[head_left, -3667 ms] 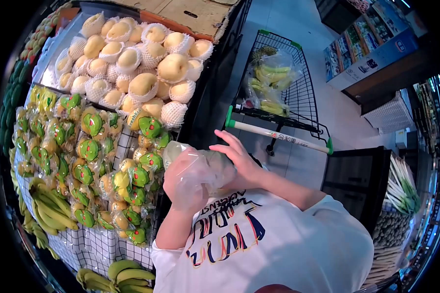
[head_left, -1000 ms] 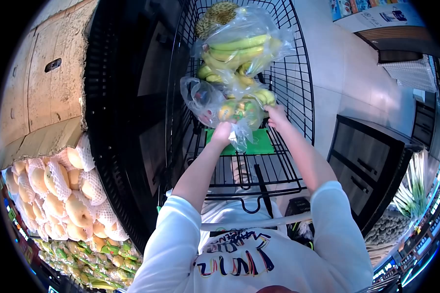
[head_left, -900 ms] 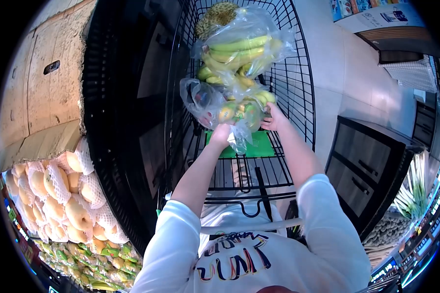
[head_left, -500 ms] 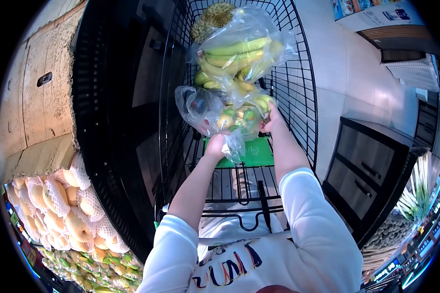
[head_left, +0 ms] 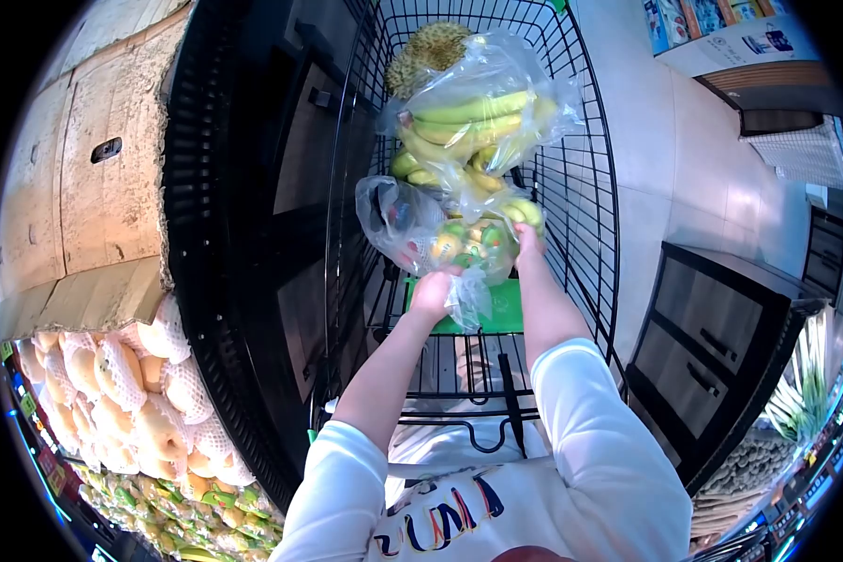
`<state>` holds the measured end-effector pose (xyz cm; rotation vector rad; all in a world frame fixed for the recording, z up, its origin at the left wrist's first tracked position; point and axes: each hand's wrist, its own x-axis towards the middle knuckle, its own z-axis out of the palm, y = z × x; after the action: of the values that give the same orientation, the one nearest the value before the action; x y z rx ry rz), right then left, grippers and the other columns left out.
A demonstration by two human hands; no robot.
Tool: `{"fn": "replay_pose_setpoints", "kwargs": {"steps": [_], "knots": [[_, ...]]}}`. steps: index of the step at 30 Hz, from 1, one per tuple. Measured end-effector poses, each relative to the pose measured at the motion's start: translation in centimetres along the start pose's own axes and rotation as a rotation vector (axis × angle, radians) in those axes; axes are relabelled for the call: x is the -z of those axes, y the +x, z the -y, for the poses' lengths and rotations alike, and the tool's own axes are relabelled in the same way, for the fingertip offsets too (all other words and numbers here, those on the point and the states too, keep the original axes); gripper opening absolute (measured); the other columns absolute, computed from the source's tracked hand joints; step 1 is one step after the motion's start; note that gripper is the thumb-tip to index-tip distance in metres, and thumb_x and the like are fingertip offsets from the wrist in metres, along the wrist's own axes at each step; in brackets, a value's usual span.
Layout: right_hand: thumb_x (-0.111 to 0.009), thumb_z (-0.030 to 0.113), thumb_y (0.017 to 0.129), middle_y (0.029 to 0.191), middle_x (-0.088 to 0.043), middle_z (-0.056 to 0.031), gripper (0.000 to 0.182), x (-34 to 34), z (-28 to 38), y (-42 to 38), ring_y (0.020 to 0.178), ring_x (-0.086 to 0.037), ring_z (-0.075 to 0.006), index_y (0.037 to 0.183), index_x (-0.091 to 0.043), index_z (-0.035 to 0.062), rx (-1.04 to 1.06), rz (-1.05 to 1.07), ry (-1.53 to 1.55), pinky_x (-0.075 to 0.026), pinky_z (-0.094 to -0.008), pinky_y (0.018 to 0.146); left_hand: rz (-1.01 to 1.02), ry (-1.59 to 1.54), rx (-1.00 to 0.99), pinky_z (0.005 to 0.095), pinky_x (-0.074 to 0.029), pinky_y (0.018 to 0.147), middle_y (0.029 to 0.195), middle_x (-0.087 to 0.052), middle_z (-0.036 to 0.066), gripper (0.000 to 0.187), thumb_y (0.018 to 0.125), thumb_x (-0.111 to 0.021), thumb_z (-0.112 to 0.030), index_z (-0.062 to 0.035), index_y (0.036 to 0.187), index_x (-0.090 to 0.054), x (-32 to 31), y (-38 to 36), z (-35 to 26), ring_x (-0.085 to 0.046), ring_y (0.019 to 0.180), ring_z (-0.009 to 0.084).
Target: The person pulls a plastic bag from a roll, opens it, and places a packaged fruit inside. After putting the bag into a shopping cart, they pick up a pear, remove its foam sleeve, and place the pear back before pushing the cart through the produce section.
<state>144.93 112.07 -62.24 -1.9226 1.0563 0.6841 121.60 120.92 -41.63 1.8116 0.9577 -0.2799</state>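
Observation:
My left hand (head_left: 433, 294) is closed on the gathered neck of a clear plastic bag of fruit (head_left: 473, 245), in which round yellow and green fruits show. On the bag's right side is my right hand (head_left: 530, 245), its fingers curled against the plastic beside a small bunch of bananas (head_left: 523, 214); the fingertips are partly hidden. To the left lies another clear bag (head_left: 393, 215), its contents hard to make out. Farther up the black wire shopping cart (head_left: 601, 201) are large bagged bananas (head_left: 468, 117) and a spiky durian (head_left: 431, 56).
A green panel (head_left: 494, 314) of the cart sits below the bags. Net-wrapped round fruit (head_left: 126, 393) and cardboard (head_left: 84, 197) line the display at left. A dark cabinet (head_left: 707, 347) stands at right, close to leafy green stalks (head_left: 801, 384).
The view has shifted, so the cart and its contents appear slightly lower and farther right. Both hands keep their places at the bag of fruit, with little other movement.

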Motion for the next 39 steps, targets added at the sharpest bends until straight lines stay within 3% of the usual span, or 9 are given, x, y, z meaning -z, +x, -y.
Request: {"fn": "replay_pose_setpoints", "kwargs": {"steps": [2,5,6,9,10,13,27,33,39], "knots": [[-0.080,0.010,0.065,0.103,-0.065,-0.0149,0.067,1.7,0.7,-2.0,0.094,-0.065,-0.0282,0.122,-0.047,-0.0032,-0.004,0.244,0.087,-0.055,-0.0463,0.085,0.006,0.017,0.010,0.0427,-0.051,0.091,0.114,-0.066,0.013,0.028,0.083,-0.066,-0.028,-0.0144,0.107,-0.068,-0.2,0.1,-0.1,-0.063,0.106,0.0342],[-0.080,0.011,0.063,0.095,-0.063,-0.0144,0.072,2.9,1.0,-4.0,0.088,-0.064,-0.0266,0.123,-0.043,-0.0031,0.100,0.225,-0.059,-0.054,-0.0457,0.082,-0.006,0.034,-0.027,0.0426,-0.051,0.092,0.114,-0.066,0.013,0.028,0.083,-0.067,-0.027,-0.0141,0.108,-0.068,-0.5,0.3,-0.2,-0.063,0.106,0.0341],[-0.081,0.014,0.062,0.100,-0.062,-0.0141,0.072,2.4,0.5,-4.7,0.088,-0.062,-0.0257,0.120,-0.044,-0.0032,0.142,0.049,-0.084,-0.052,-0.0427,0.083,-0.009,0.040,-0.043,0.0426,-0.051,0.092,0.114,-0.066,0.014,0.028,0.082,-0.067,-0.026,-0.0140,0.108,-0.068,-0.5,0.2,-0.3,-0.063,0.106,0.0344],[-0.083,0.027,0.058,0.127,-0.058,-0.0219,0.091,3.3,0.7,-7.3,0.115,-0.059,-0.0356,0.134,-0.040,0.0010,0.256,0.078,-0.168,-0.045,-0.0415,0.103,-0.025,0.067,-0.098,0.0429,-0.050,0.092,0.114,-0.066,0.014,0.030,0.081,-0.068,-0.024,-0.0139,0.110,-0.068,-0.2,0.3,-0.9,-0.063,0.105,0.0353],[-0.083,0.031,0.059,0.131,-0.056,-0.0226,0.095,3.8,1.4,-9.5,0.121,-0.055,-0.0386,0.140,-0.040,0.0107,0.258,0.048,-0.197,-0.044,-0.0433,0.104,-0.026,0.031,-0.088,0.0430,-0.050,0.092,0.114,-0.066,0.014,0.030,0.082,-0.068,-0.025,-0.0139,0.110,-0.068,-0.6,0.5,-0.4,-0.063,0.105,0.0355],[-0.084,0.035,0.060,0.132,-0.056,-0.0224,0.097,4.1,1.3,-10.8,0.121,-0.056,-0.0377,0.143,-0.040,0.0117,0.420,0.043,-0.256,-0.044,-0.0430,0.104,-0.030,-0.023,-0.059,0.0433,-0.050,0.092,0.115,-0.066,0.015,0.029,0.083,-0.066,-0.026,-0.0142,0.110,-0.068,-0.8,0.5,0.1,-0.063,0.105,0.0359],[-0.082,0.032,0.062,0.131,-0.049,-0.0229,0.090,4.0,3.5,-15.8,0.121,-0.051,-0.0400,0.140,-0.043,0.0117,0.717,-0.093,-0.459,-0.042,-0.0457,0.104,-0.055,0.007,-0.027,0.0435,-0.050,0.093,0.119,-0.066,0.014,0.026,0.085,-0.064,-0.024,-0.0153,0.109,-0.070,-0.6,0.7,-0.8,-0.063,0.107,0.0360],[-0.081,0.028,0.060,0.121,-0.050,-0.0209,0.088,4.4,4.9,-16.8,0.117,-0.048,-0.0412,0.138,-0.044,0.0116,1.054,-0.062,-0.644,-0.041,-0.0488,0.103,-0.041,0.021,-0.046,0.0434,-0.051,0.094,0.112,-0.067,0.017,0.036,0.072,-0.072,-0.007,-0.0070,0.108,-0.069,-1.4,2.5,-1.3,-0.064,0.104,0.0372],[-0.080,0.027,0.060,0.121,-0.048,-0.0213,0.087,4.5,6.7,-15.9,0.120,-0.043,-0.0419,0.138,-0.044,0.0156,1.221,0.042,-0.832,-0.040,-0.0508,0.103,0.011,-0.055,-0.133,0.0447,-0.050,0.096,0.114,-0.066,0.021,0.028,0.078,-0.067,-0.019,-0.0088,0.103,-0.071,-3.9,5.1,-1.4,-0.062,0.108,0.0383]]}}
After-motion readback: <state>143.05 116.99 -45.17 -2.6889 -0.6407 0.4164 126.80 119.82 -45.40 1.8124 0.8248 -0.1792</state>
